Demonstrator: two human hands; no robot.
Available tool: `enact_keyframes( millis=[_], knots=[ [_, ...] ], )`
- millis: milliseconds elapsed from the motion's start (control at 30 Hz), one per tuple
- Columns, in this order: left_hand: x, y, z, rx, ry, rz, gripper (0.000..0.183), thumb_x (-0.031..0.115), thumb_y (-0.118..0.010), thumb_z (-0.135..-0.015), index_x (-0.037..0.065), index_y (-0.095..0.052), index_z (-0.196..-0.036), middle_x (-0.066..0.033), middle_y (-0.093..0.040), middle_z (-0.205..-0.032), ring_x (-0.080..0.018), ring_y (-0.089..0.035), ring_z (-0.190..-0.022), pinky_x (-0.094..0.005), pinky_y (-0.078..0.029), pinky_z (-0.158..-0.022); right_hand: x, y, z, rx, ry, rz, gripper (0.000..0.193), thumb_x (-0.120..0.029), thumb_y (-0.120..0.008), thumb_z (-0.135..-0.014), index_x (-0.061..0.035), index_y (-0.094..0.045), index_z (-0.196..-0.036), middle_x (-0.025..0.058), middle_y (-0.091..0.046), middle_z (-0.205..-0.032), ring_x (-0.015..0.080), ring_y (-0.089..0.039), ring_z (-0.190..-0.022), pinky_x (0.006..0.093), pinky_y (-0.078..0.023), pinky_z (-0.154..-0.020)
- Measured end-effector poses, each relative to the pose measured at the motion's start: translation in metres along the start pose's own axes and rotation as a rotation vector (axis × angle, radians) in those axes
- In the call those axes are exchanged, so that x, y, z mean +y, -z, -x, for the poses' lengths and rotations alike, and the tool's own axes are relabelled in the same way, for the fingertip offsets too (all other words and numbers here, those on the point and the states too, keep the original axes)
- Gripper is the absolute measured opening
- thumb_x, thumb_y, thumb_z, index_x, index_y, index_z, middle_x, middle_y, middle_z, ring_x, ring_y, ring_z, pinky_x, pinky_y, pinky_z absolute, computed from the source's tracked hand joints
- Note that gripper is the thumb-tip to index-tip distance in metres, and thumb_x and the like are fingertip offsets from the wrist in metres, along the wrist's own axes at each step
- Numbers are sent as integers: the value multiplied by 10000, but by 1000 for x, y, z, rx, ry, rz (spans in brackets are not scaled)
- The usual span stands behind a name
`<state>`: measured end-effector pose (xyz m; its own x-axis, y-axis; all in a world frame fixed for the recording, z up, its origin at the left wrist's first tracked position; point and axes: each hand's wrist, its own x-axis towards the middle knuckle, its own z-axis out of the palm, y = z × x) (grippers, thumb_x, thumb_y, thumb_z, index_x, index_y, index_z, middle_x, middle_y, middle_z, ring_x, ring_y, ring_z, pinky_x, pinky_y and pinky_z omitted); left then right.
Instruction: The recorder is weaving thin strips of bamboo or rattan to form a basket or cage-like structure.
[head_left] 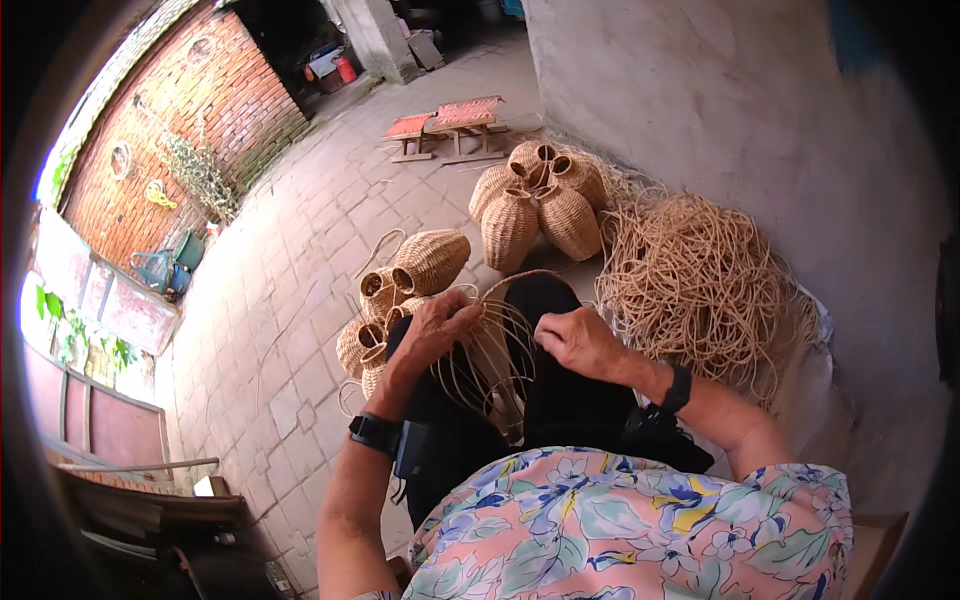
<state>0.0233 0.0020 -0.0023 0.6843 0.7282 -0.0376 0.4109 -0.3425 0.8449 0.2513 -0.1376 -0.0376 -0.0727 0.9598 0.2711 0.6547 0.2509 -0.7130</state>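
Observation:
Thin straw-coloured cords (487, 352) fan out and hang between my knees, part of a piece whose lower end is hard to make out. My left hand (440, 325) is closed on these cords at their upper left side. A thicker cord arches from there over my right knee. Just right of the cords, my right hand (582, 342) is closed with its fingers pinched together; what they hold is hidden. Woven straw vases (432, 260), several of them, lie beyond and left of my left hand, some partly behind it.
A second group of woven vases (510, 228) stands farther off, near the wall (700, 100). To the right lies a big tangled heap of straw cord (700, 285). Two low red-topped stools (466, 112) stand on the paved floor (300, 330) at the back.

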Motion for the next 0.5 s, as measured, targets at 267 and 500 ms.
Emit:
enact_keyframes(
  millis=[267, 500],
  knots=[
    [21, 10, -2, -202, 27, 261, 271, 308, -564, -1032, 39, -589, -1037, -24, -634, -913, -85, -604, -842, -246, -497, -752, -8, -10, -14, 70, 196, -108, 142, -115, -660, -832, -75, -629, -965, 116, -643, -932, 336, -659, -871, 427, -535, -754],
    [56, 15, 20, -206, -153, 200, 263, 305, -534, -1051, 44, -554, -1074, 5, -521, -961, -68, -544, -899, -234, -477, -814, -22, -47, -39, 170, 338, 192, 267, -92, -686, -764, -67, -569, -1003, 128, -590, -938, 319, -656, -914, 421, -563, -760]
  ],
)
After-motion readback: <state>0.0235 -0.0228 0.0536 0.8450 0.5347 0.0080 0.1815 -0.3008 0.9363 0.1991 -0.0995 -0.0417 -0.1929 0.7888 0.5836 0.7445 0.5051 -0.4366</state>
